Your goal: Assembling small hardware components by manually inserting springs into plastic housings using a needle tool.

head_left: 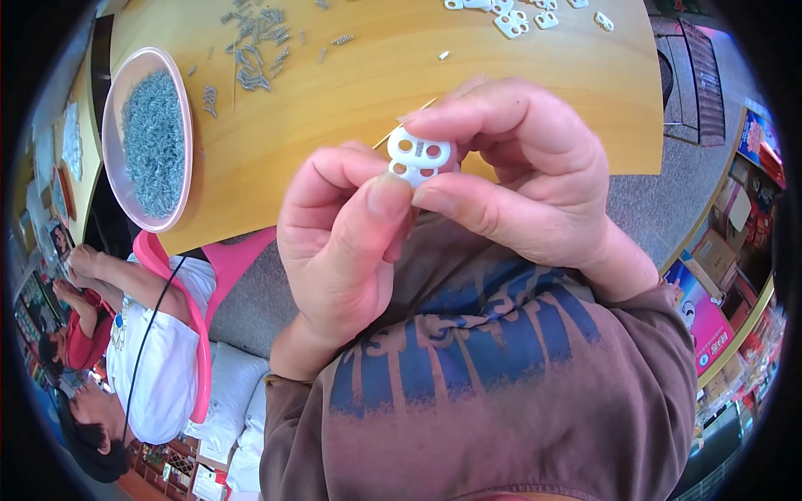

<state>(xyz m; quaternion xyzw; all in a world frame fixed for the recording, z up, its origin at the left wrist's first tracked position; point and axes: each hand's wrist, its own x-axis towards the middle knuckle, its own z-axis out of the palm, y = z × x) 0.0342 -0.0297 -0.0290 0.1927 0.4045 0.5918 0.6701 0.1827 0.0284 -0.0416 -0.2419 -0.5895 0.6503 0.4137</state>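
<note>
Above the table's near edge, both hands pinch a white plastic cord lock (pixel 408 157) with paired round holes and a grey patch, possibly a spring, in its middle. My left hand (pixel 334 221) is closed on its lower left side, thumb on the front. My right hand (pixel 535 171) grips its top with the index finger and its lower right with the thumb. A thin yellowish stick (pixel 386 136) slants behind the cord lock; I cannot make out whether a hand holds it. The remaining fingers are curled and partly hidden.
A pink-rimmed bowl (pixel 189 125) full of small metal springs (pixel 154 142) stands on the wooden table (pixel 351 92) at left. Loose springs (pixel 251 67) lie farther back. White plastic pieces (pixel 511 23) are scattered at the far right. Two people sit at left, one on a pink chair (pixel 203 359).
</note>
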